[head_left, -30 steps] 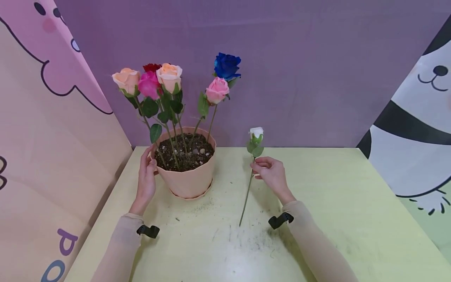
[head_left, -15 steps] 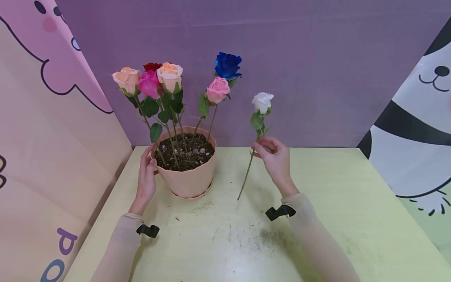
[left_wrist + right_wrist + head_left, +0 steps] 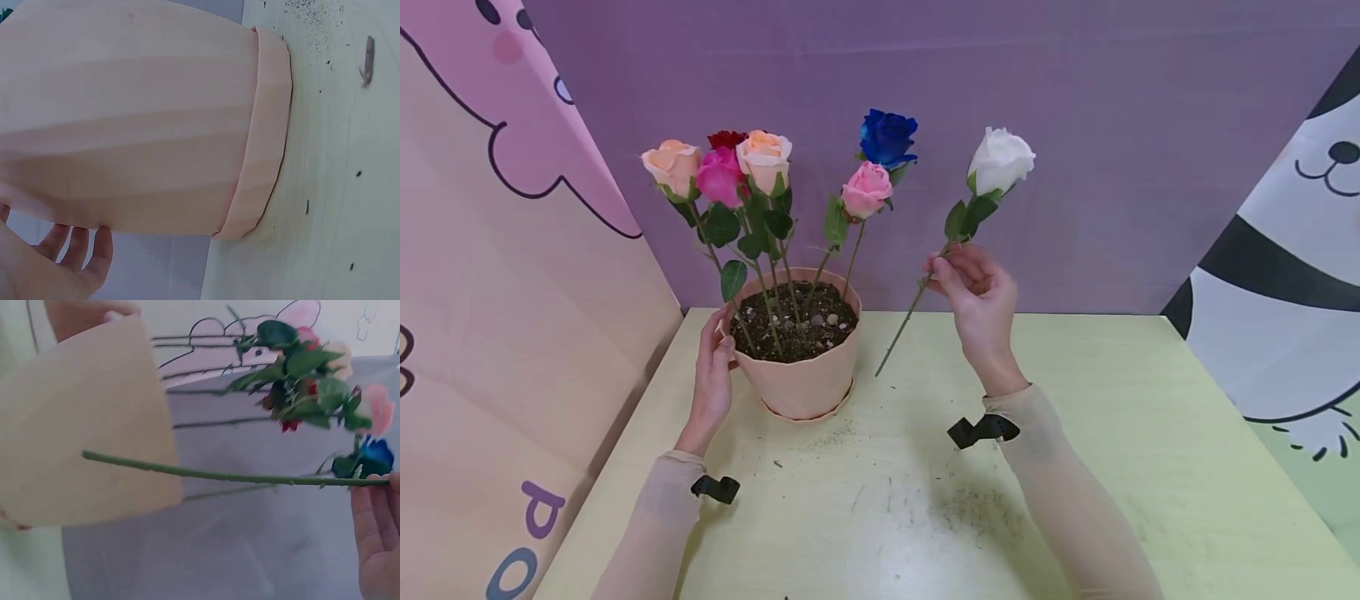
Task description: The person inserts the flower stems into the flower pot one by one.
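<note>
A peach flowerpot filled with dark soil stands on a saucer, with several long-stemmed roses upright in it. My left hand rests against the pot's left side near the rim. In the left wrist view, fingertips touch the pot's wall. Beside the pot, my right hand pinches the stem of a white rose below its leaves. This rose is raised off the table and tilted, bloom to the upper right. The bare stem points down toward the pot in the head view.
In the pot are peach roses, a magenta rose, a dark red bloom, a pink rose and a blue rose. Soil crumbs dot the pale table. A purple backdrop stands behind.
My right hand has lifted the white rose well up and tilted its stem end left toward the pot. The left hand and pot have stayed in place.
</note>
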Action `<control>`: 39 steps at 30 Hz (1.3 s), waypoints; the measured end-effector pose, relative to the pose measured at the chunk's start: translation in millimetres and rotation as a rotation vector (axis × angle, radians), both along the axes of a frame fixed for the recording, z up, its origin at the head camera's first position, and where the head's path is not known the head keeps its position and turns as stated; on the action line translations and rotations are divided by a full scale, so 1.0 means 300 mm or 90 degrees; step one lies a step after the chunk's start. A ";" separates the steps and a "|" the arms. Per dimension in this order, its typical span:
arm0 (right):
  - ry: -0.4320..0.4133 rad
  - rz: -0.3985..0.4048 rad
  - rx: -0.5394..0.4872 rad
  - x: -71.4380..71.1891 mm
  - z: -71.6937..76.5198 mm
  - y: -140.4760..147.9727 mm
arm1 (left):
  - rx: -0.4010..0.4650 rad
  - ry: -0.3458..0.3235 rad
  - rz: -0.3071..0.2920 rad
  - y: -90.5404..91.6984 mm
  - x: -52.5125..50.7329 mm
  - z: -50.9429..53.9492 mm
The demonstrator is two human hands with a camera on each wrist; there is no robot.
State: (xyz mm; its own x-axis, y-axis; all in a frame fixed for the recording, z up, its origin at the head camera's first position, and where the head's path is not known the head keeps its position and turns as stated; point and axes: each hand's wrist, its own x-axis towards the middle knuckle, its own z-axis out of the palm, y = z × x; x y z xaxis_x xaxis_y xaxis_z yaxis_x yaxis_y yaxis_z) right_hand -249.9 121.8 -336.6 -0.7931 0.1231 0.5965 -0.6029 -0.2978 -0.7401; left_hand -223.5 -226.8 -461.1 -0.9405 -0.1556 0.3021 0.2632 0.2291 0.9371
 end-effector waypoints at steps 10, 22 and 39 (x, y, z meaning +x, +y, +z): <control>0.159 0.008 -0.031 0.010 0.106 -0.085 | -0.001 0.011 -0.002 0.000 0.004 0.001; 0.178 0.007 0.082 0.024 0.144 -0.228 | 0.001 -0.008 0.006 -0.002 0.000 0.003; 0.070 0.045 0.281 -0.016 0.024 -0.298 | 0.005 0.004 0.006 -0.004 -0.008 -0.001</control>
State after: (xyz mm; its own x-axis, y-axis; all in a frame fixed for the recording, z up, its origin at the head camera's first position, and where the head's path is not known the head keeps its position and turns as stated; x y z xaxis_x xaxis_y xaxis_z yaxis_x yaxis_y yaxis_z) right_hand -254.5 32.4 -329.5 -0.7194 -0.2144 0.6607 -0.6745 -0.0114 -0.7382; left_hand -225.8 -228.0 -461.3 -0.9367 -0.1674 0.3075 0.2674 0.2248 0.9370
